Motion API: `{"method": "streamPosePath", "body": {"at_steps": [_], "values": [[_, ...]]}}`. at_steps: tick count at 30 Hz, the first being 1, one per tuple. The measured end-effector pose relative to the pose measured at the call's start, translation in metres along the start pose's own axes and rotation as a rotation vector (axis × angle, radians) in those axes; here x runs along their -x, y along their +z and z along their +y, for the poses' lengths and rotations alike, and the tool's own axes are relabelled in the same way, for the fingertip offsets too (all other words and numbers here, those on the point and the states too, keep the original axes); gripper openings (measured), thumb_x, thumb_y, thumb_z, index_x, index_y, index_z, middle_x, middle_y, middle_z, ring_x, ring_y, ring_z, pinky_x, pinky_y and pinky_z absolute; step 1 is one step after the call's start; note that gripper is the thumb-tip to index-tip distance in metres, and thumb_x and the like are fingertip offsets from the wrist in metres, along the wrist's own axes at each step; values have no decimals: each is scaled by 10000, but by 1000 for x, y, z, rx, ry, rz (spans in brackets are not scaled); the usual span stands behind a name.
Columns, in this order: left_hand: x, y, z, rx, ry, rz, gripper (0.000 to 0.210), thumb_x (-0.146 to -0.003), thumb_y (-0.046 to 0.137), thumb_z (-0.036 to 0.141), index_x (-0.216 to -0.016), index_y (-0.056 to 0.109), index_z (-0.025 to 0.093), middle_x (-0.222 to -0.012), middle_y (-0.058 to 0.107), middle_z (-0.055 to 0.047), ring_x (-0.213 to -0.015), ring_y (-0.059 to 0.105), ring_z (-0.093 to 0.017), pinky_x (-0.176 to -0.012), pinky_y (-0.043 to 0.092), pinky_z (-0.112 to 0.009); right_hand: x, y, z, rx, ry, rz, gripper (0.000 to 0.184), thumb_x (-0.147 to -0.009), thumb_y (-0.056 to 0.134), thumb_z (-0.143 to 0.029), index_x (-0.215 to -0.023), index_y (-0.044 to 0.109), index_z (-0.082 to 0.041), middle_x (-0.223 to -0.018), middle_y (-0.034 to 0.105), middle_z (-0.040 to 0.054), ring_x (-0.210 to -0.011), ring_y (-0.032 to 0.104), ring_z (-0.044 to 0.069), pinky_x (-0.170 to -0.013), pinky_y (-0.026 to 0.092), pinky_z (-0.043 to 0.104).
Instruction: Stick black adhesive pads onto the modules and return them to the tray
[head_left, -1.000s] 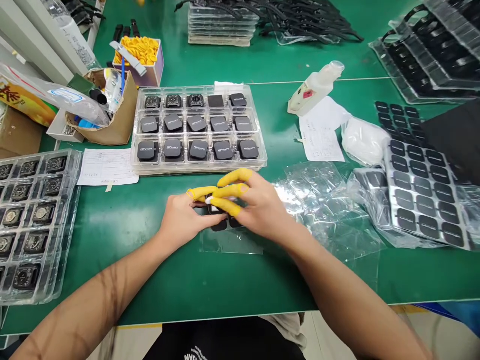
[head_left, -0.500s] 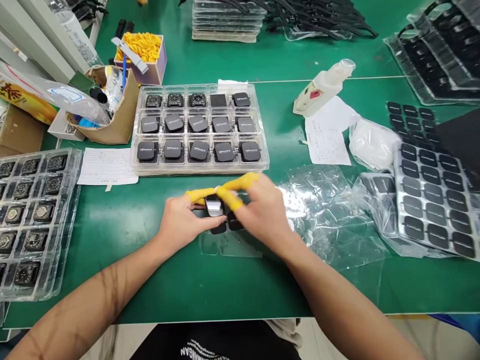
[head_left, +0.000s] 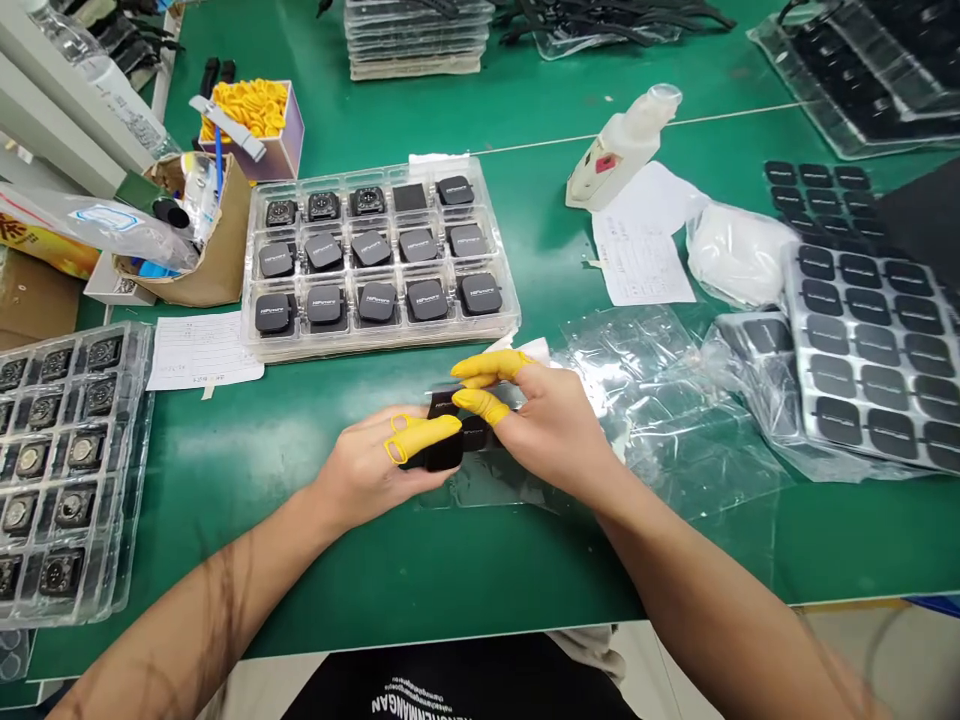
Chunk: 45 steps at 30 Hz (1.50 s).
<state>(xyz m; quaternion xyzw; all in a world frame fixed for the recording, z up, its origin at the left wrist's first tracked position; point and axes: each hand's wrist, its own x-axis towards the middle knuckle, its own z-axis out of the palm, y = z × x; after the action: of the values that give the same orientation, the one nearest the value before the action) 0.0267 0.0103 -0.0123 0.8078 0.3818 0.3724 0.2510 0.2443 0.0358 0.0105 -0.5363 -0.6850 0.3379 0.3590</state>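
Note:
My left hand (head_left: 382, 455), with a yellow finger cot on the index finger, grips a small dark watch case (head_left: 444, 455) between finger and thumb. My right hand (head_left: 536, 405) is close beside it. Its yellow-covered thumb and fingers are apart, their tips by the upper edge of the case. A white piece of cloth or paper (head_left: 536, 349) shows behind the right fingers; whether they hold it is hidden. Beneath the hands, a clear sheet (head_left: 495, 488) bears black squares (head_left: 475, 433), partly covered.
A clear tray (head_left: 382, 335) of watch cases with black covers stands behind my hands, another tray (head_left: 124, 560) at left. Rightward lie plastic film (head_left: 660, 400), a white bottle (head_left: 611, 150) and sheets of black stickers (head_left: 862, 345). A box of yellow finger cots (head_left: 281, 140) is at back left.
The watch case in my left hand has turned, its pale shiny face now out of sight. My right fingertips have lifted off it and spread slightly. The camera view has shifted.

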Motion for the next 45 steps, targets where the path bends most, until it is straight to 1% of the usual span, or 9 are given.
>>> {"method": "streamPosePath", "body": {"at_steps": [8, 12, 19, 22, 28, 32, 35, 38, 45], "values": [[4, 5, 0, -35, 169, 65, 379, -852, 854, 248, -1218, 756, 224, -992, 839, -54, -1004, 814, -213, -931, 664, -291, 2, 0, -8, 169, -66, 127, 108, -909, 728, -184, -859, 719, -280, -893, 790, 15, -872, 701, 256, -861, 504, 481], [2, 2, 5, -5, 81, -54, 284, -876, 822, 308, -1153, 786, 256, -968, 838, -44, -923, 820, -211, -863, 679, -306, 4, 3, -13, 217, -190, 283, 132, -946, 651, -143, -900, 666, -266, -966, 774, 40, -921, 701, 259, -887, 502, 480], [-3, -4, 5, 49, 3, 8, 383, -732, 943, 343, -1080, 808, 259, -1020, 830, -73, -1228, 740, -311, -1050, 631, -439, 4, 10, -10, 144, -142, 159, 134, -957, 576, -153, -912, 611, -274, -899, 714, 36, -853, 678, 225, -775, 543, 392], [-1, -2, 4, 95, -24, 9, 385, -788, 901, 318, -1154, 792, 268, -1138, 827, -64, -1123, 787, -261, -1009, 652, -380, 5, 11, -11, 127, -116, 137, 85, -973, 612, -206, -921, 625, -272, -894, 731, 25, -843, 679, 221, -798, 540, 395], [4, 3, 5, 40, -54, -32, 328, -834, 848, 357, -1148, 796, 282, -1027, 847, -25, -1014, 813, -226, -970, 660, -326, 9, 13, -22, 234, -81, 209, 78, -975, 651, -260, -903, 660, -287, -909, 755, 25, -900, 697, 251, -935, 513, 487], [2, 2, 7, 74, -48, 23, 379, -799, 883, 334, -1151, 802, 220, -1023, 854, -50, -883, 822, -218, -863, 683, -311, 4, 3, -24, -59, 5, 377, 170, -973, 693, -430, -916, 658, -274, -938, 728, 40, -894, 696, 227, -902, 562, 445], [1, 2, 4, 109, -242, 26, 471, -719, 935, 319, -1164, 810, 223, -1043, 855, -46, -824, 816, -216, -846, 687, -319, 2, -7, -22, -321, 117, 155, 328, -862, 802, -564, -906, 690, -259, -917, 722, 38, -841, 699, 208, -801, 593, 388], [0, 3, 0, 224, -417, 26, 534, -689, 942, 327, -1196, 807, 225, -1104, 847, -33, -938, 821, -239, -935, 679, -346, 5, -11, -23, -370, 299, -105, 421, -770, 862, -618, -869, 721, -235, -876, 739, 46, -801, 702, 203, -740, 593, 361], [0, 4, -2, 200, -434, -5, 572, -690, 945, 330, -1234, 797, 232, -1097, 849, -30, -973, 820, -254, -939, 670, -348, 9, 3, -22, -423, 473, -194, 425, -721, 901, -591, -867, 739, -225, -925, 771, 46, -846, 710, 198, -776, 580, 334]]}}
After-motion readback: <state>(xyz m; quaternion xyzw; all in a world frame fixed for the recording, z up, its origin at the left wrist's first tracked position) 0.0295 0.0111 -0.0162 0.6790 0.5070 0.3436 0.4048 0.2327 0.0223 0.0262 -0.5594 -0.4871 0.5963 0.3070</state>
